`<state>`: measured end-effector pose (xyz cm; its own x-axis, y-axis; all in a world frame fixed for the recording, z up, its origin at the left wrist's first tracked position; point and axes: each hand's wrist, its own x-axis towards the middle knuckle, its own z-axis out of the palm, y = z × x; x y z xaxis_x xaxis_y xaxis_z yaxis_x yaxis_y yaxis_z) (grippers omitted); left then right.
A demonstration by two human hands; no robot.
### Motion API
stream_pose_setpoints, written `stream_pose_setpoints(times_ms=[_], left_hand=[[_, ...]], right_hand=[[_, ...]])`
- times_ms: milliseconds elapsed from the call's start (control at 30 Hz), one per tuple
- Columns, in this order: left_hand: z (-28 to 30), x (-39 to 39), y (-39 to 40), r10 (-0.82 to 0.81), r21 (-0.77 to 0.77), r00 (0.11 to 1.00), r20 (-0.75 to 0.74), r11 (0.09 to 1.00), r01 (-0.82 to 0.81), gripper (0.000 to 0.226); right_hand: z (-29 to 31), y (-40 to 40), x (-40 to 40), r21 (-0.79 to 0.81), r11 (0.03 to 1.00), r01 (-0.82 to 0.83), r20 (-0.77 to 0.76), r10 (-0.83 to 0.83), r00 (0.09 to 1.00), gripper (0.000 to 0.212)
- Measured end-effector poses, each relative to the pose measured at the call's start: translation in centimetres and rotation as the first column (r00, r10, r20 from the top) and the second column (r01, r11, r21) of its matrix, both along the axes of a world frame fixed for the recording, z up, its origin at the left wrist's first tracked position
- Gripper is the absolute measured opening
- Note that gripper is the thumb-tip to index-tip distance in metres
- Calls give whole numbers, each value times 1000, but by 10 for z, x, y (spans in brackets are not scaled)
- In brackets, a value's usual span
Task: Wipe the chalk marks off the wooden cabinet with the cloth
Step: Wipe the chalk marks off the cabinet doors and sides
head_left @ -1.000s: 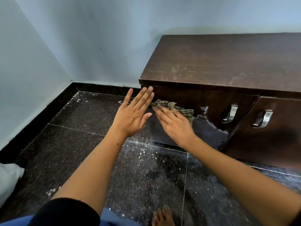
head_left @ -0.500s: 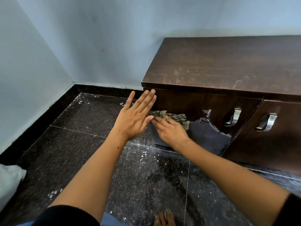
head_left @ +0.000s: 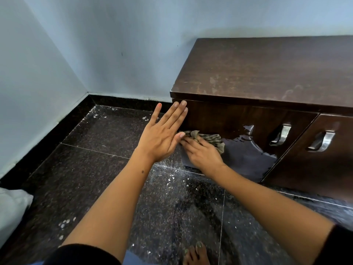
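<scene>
The dark wooden cabinet (head_left: 267,73) stands against the blue wall, with faint pale smudges (head_left: 212,81) on its top near the front edge. My right hand (head_left: 202,155) presses a crumpled striped olive cloth (head_left: 212,139) against the lower left part of the left door, fingers spread over it. A glossy wet-looking patch (head_left: 246,157) spreads to the right of the cloth. My left hand (head_left: 162,136) is flat with straight fingers beside the cabinet's left corner and holds nothing. Its thumb is next to my right fingertips.
Two metal handles (head_left: 280,134) (head_left: 322,140) stick out from the doors. The dark speckled tile floor (head_left: 107,169) carries white crumbs and dust. A white bundle (head_left: 11,207) lies at the left edge, and my bare foot (head_left: 194,253) shows at the bottom.
My right hand has slid the cloth leftward and down across the door front. My left hand has stayed flat near the cabinet's corner.
</scene>
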<state>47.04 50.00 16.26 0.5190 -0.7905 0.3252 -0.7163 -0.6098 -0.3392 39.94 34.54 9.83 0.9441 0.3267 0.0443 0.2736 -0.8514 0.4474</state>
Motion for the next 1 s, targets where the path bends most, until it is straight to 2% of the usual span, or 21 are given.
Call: stream_pose_setpoints(times_ms=[67,133,200,300,367,400,467,533,567,633,733,767,833,867,933,1000], left_hand=[[-3,-1,-2,7,-28,1000,-8,1000,-7,61],[-6,-4,-5,24,-52,999,-27,998,-26,61],[-7,-7,-7,34,-69,999,-37,997,-37,60],[-7,-7,-7,37,-75,999,-33,996,-39,60],[-7,-7,-7,41,-78,998,-37,996,-44,60],[-8,-7,-7,43,-79,998,-39,996,-46,60],[-10,-8,-8,52,-86,998,-43,995,-55,61],[-10,-10,-10,57,-93,997,-49,994,-61,60],[-10,-10,-11,57,-95,997,-57,994,-62,60],[-10,-10,-11,57,-95,996,-65,993,-63,60],[-9,-9,-9,58,-88,997,-55,994,-63,59],[-9,-8,-9,56,-88,997,-54,994,-61,59],[-10,-8,-9,50,-100,997,-58,993,-55,60],[-10,-9,-9,49,-104,997,-61,993,-55,60],[-11,-9,-10,54,-105,996,-69,993,-61,61],[-11,-9,-10,58,-96,995,-76,993,-65,61]], right_hand=[[1,-2,-8,144,989,39,157,-62,986,60],[0,3,-6,266,964,17,233,-81,969,57],[-3,7,0,246,969,3,184,-50,982,60],[-10,8,4,163,986,18,-30,-13,999,58],[-14,-2,-4,147,988,40,-42,-34,999,58],[-14,-5,-9,179,982,63,-5,-63,998,58],[-13,-5,-17,310,949,59,204,-127,971,51],[-14,2,-13,438,898,-30,361,-145,921,46],[-12,6,-9,455,889,-59,368,-127,921,46],[-7,12,0,376,926,-36,271,-72,960,51],[-14,6,6,197,980,10,-8,-8,1000,55],[-15,0,3,149,989,4,-26,0,1000,54],[-15,-11,-5,72,997,4,25,-5,1000,51],[-15,-14,-8,64,998,-3,128,-5,992,48],[-15,-14,-9,154,985,-71,289,24,957,41],[-13,-11,-3,186,976,-113,323,48,945,41]])
